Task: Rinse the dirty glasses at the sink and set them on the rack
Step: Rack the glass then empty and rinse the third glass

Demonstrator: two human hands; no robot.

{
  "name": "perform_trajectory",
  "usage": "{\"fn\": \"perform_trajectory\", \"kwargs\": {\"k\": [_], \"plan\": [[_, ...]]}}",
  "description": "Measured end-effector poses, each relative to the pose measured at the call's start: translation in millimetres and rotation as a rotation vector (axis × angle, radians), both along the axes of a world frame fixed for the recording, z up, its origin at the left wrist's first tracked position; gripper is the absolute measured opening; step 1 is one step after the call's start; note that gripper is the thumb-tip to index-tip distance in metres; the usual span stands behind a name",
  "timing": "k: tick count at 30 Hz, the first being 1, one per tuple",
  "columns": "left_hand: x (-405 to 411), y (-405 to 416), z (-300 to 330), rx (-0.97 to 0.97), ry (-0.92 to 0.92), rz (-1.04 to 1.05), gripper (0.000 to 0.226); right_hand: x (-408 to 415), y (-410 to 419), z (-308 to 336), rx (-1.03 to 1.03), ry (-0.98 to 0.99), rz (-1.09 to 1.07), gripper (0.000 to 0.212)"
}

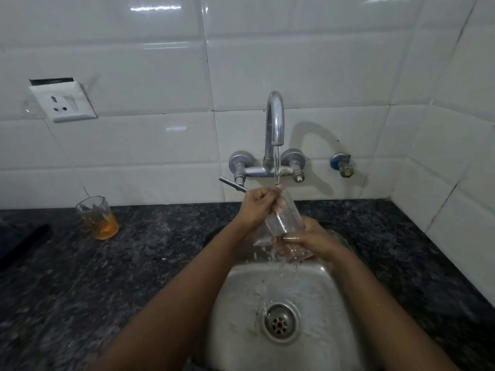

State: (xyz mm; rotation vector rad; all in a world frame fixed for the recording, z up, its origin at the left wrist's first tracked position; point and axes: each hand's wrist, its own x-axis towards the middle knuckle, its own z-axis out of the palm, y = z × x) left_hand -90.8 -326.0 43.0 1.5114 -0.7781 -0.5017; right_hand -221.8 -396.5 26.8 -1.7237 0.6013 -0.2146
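Note:
A clear glass (285,219) is tilted under the running tap (274,121), above the steel sink (241,303). My left hand (258,207) grips its upper end, with fingers curled at the rim. My right hand (313,241) holds its lower end, fingers wrapped around the base. Water streams off the glass and falls toward the drain (280,321). A second glass (97,218) with orange liquid at the bottom stands on the dark granite counter (134,263) to the left. No rack is in view.
A tap lever (233,184) sticks out to the left just behind my left hand. A wall socket (64,100) sits on the white tiles at left, and a small valve (342,166) at right. A dark object (24,242) lies at the counter's left edge.

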Motion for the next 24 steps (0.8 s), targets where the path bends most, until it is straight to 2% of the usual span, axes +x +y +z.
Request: {"fn": "perform_trajectory", "kwargs": {"k": [1, 3, 4, 6, 7, 8, 9, 10, 11, 14, 15, 16, 17, 18, 20, 21, 22, 23, 24], "plan": [[0.6, 2.4, 2.1, 0.001, 0.003, -0.038, 0.039, -2.1, 1.7, 2.1, 0.180, -0.052, 0.010, 0.051], [2.3, 2.2, 8.7, 0.062, -0.047, -0.101, 0.040, 0.2, 8.9, 2.2, 0.185, -0.039, -0.082, 0.049], [2.1, -0.2, 12.2, 0.108, -0.071, -0.116, 0.040, 2.3, 15.6, 3.6, 0.016, 0.016, -0.150, 0.048], [0.4, -8.3, 16.4, 0.205, -0.094, -0.070, 0.042, 7.9, 30.2, 7.2, -0.694, 0.300, -0.245, 0.058], [1.2, -13.0, 13.2, 0.247, -0.105, 0.002, 0.042, 8.5, 37.4, 7.1, -0.975, 0.390, -0.259, 0.068], [2.2, -17.3, 9.0, 0.269, -0.127, 0.098, 0.042, 11.0, 37.3, 3.3, -1.104, 0.418, -0.236, 0.074], [2.6, -20.1, 5.4, 0.263, -0.144, 0.191, 0.042, 13.8, 35.9, 3.7, -1.109, 0.391, -0.211, 0.076], [3.0, -20.6, 3.9, 0.231, -0.149, 0.260, 0.042, 15.2, 30.9, 3.7, -1.004, 0.328, -0.176, 0.076], [5.2, -19.1, 3.8, 0.181, -0.125, 0.293, 0.043, 15.0, 23.6, 4.3, -0.788, 0.217, -0.125, 0.074], [9.7, -9.4, 7.5, 0.014, -0.010, 0.188, 0.044, 14.1, 5.0, 5.1, 0.029, -0.016, -0.008, 0.049], [9.8, -6.5, 8.7, 0.000, -0.007, 0.149, 0.045, 14.6, 2.5, 4.2, 0.191, -0.050, -0.003, 0.043], [10.0, -4.9, 10.4, 0.012, -0.015, 0.120, 0.045, 16.4, 3.4, 3.5, 0.220, -0.051, -0.024, 0.041], [12.2, -6.4, 9.2, 0.060, -0.047, 0.103, 0.045, 19.8, 7.9, 0.5, 0.154, -0.028, -0.080, 0.043], [12.1, -7.9, 9.3, 0.149, -0.101, 0.099, 0.045, 22.5, 14.2, -2.4, -0.050, 0.057, -0.137, 0.046], [8.4, -11.3, 7.5, 0.386, -0.228, 0.152, 0.044, 25.9, 30.7, -3.4, -0.781, 0.359, -0.224, 0.054], [7.5, -13.1, 5.0, 0.441, -0.255, 0.220, 0.043, 25.4, 36.3, -4.3, -1.060, 0.428, -0.238, 0.060], [6.3, -14.3, 2.9, 0.437, -0.250, 0.281, 0.041, 25.1, 37.0, -6.6, -1.180, 0.418, -0.226, 0.066], [5.2, -14.1, 1.5, 0.389, -0.246, 0.333, 0.042, 24.2, 35.2, -5.8, -1.156, 0.379, -0.190, 0.069], [3.5, -12.5, 1.7, 0.330, -0.248, 0.357, 0.043, 22.8, 28.8, -5.0, -1.004, 0.290, -0.128, 0.070]]}}
